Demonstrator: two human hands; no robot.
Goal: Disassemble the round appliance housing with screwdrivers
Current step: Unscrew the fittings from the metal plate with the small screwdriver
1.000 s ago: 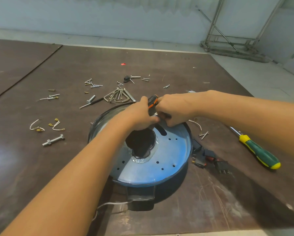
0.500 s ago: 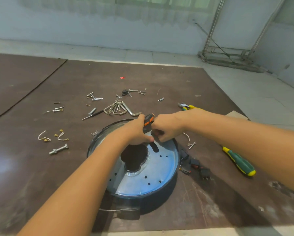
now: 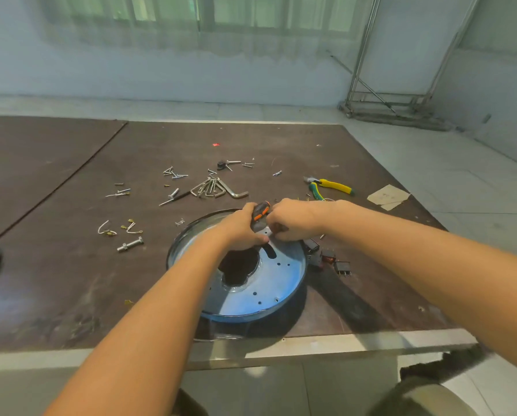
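Near the front edge of a dark, scuffed table [image 3: 251,139] sits the round housing [image 3: 269,283]: shiny metal, drilled holes, dark central opening. At its far rim the left hand [image 3: 242,229] curls round an orange-black screwdriver [image 3: 260,210]. The right hand [image 3: 293,219] curls alongside, and I cannot tell what it grips.

Yellow pliers [image 3: 332,184] near hex keys [image 3: 209,187]; bolt [image 3: 130,244] well apart.

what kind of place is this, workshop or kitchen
Most likely a bare workshop or repair room, not a kitchen: a board-topped table strewn with loose screws, hex keys and pliers, a stripped round housing, and a metal rack on the tiled floor.
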